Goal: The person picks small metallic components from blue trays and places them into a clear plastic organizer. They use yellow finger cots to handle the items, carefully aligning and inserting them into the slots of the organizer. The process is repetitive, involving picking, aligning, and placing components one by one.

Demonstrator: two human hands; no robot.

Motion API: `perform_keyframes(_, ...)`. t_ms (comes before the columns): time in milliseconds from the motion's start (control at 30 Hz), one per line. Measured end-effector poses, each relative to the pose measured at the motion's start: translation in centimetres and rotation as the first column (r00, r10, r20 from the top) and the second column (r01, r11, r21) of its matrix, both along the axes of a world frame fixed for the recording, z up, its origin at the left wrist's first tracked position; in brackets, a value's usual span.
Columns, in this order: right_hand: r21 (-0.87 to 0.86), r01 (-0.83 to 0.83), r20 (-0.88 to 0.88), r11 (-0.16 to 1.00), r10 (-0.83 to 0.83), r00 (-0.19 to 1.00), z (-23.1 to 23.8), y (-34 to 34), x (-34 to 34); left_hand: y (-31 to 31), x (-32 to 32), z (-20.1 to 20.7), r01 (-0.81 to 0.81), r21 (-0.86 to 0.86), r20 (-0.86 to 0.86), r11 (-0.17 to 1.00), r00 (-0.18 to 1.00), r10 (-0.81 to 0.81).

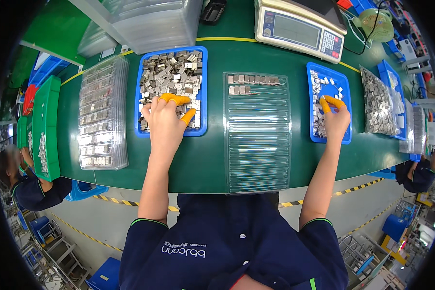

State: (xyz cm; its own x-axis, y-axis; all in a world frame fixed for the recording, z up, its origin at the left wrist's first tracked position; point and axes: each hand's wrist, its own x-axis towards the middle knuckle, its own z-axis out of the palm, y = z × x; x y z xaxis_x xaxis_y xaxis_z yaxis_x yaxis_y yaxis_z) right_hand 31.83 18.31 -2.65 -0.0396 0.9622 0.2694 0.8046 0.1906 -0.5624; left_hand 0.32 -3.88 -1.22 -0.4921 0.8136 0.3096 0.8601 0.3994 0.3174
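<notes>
My left hand [166,118] is over a blue tray [204,82] heaped with small rectangular metal parts [171,70]. Yellow finger cots cover its thumb and index finger, which are apart above the parts at the tray's near right. At the smaller blue tray [348,111] on the right, my right hand [336,116] pinches a small white part [322,98] between yellow-capped fingertips. Between the two trays lies a clear ribbed plastic tray [258,145]. Metal parts [256,79] fill a row along its far end, with a shorter row below.
Filled clear trays [103,116] are stacked at the left, near a green bin [46,130]. A weighing scale [299,31] stands at the far right. A bag of parts [379,104] lies beyond the right tray. Co-workers [36,188] sit at both sides.
</notes>
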Motion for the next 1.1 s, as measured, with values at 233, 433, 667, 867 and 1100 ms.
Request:
perform_keyframes(233,0.109,-0.074,-0.473,0.991,0.118,0.873,-0.2,-0.3,0.9,0.9,0.2,-0.1,0.112,0.020,0.048,0.993,0.992,-0.113)
perform_keyframes(433,0.116,-0.107,-0.585,0.987,0.155,0.796,0.2,-1.0,0.8,1.1,0.4,-0.6,0.141,0.045,0.022,0.989,0.990,-0.142)
perform_keyframes(667,0.031,-0.001,-0.693,1.000,0.022,0.720,1.2,-1.5,1.2,1.1,-0.3,0.4,-0.087,0.195,0.459,0.977,0.888,-0.012)
perform_keyframes(867,0.068,0.041,-0.611,0.997,0.009,0.791,-0.1,-0.7,1.7,0.6,-0.6,-0.1,-0.191,0.088,0.838,0.978,0.545,0.031)
perform_keyframes(1100,-0.033,-0.047,-0.614,0.998,0.017,0.789,-0.8,0.1,2.3,0.9,-0.2,0.6,-0.276,0.196,0.974,0.941,0.167,-0.154)
